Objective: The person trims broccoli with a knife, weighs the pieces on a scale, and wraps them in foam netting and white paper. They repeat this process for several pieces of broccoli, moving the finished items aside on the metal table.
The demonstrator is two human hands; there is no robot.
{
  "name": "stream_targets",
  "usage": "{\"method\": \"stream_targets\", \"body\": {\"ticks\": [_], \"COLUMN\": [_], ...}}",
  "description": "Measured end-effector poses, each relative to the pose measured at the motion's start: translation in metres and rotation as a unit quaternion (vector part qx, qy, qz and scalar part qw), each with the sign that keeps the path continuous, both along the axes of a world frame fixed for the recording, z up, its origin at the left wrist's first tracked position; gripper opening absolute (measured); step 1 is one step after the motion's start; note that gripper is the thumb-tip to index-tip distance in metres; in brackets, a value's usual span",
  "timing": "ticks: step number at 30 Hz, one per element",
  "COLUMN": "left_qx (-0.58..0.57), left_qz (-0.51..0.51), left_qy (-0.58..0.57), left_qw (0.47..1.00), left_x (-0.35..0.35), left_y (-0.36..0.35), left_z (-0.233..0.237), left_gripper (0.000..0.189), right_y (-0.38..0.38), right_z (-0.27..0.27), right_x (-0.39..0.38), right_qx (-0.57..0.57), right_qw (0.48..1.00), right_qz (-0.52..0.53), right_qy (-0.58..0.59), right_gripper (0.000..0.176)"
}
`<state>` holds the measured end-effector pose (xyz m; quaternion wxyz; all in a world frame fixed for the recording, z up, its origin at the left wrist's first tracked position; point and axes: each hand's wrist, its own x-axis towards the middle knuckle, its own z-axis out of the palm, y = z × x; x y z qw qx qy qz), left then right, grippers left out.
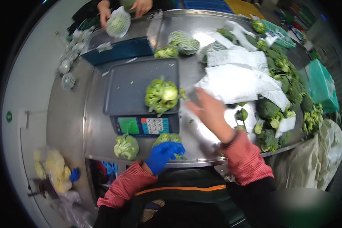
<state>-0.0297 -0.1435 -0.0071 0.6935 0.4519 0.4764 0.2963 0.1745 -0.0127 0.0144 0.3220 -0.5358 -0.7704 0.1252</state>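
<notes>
My left hand (pixel 163 155), in a blue glove, has its fingers curled against a broccoli head (pixel 168 139) at the table's front edge, covering part of it. Bare and slightly blurred, my right hand (pixel 211 112) is over the metal table with its fingers apart and nothing in them. To its left, a broccoli head (pixel 161 95) lies stem up on the grey tray (pixel 121 87) of a scale. The scale's keypad (pixel 154 126) faces me. Another broccoli head (pixel 126 147) sits at the front left.
White netting sheets (pixel 231 81) lie right of centre, beside a large broccoli pile (pixel 292 81). Netted heads (pixel 184 42) are behind the tray. Across the table, another person's hands (pixel 104 14) hold a netted head (pixel 118 23). A teal bin (pixel 117 51) stands back left.
</notes>
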Motion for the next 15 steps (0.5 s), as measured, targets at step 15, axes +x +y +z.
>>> {"method": "stream_targets", "body": {"ticks": [15], "left_qx": [0.163], "left_qz": [0.075], "left_qy": [0.144], "left_qw": [0.973], "left_x": [-0.064], "left_y": [0.160], "left_z": [-0.012], "left_gripper": [0.081], "right_y": [-0.094], "right_z": [-0.095], "right_x": [0.184], "right_qx": [-0.227], "right_qw": [0.896], "right_qz": [-0.146], "right_qy": [-0.351], "right_gripper": [0.027]}}
